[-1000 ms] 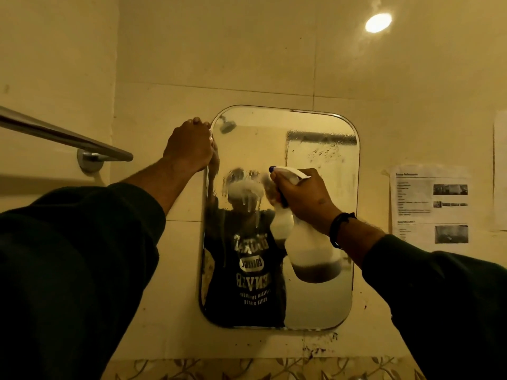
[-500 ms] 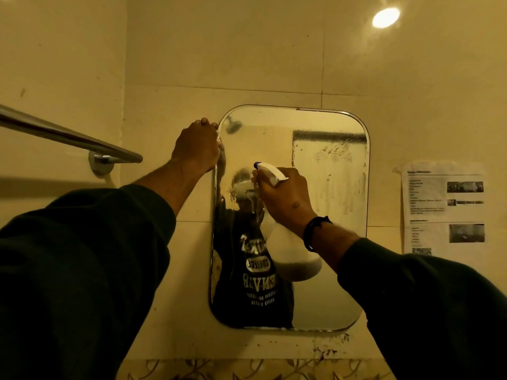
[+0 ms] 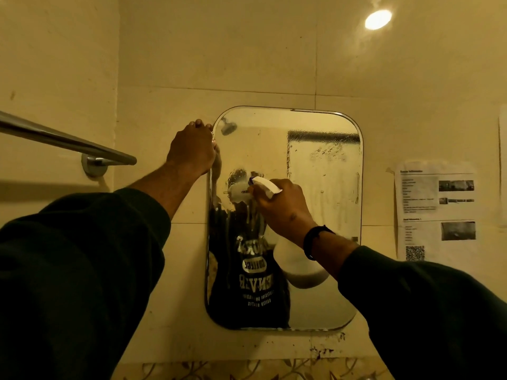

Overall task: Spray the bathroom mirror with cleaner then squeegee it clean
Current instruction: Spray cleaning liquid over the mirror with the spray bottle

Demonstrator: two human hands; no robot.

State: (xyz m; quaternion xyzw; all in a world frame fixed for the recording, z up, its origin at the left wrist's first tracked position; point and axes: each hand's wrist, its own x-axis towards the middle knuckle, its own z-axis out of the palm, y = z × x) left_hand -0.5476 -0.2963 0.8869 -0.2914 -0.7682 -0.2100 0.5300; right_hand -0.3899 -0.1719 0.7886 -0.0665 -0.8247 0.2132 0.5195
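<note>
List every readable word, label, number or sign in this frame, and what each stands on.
Shirt reflected in the mirror: mirrored "COLLEGE" and part of "...ENVER"; other lines unreadable.
Paper notice on the wall: text too small and blurred; a QR code, not decodable.
Spray bottle in the right hand: no label visible.

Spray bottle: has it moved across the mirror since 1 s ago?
Yes. The spray bottle in the right hand has shifted left across the mirror, toward its left edge.
</note>
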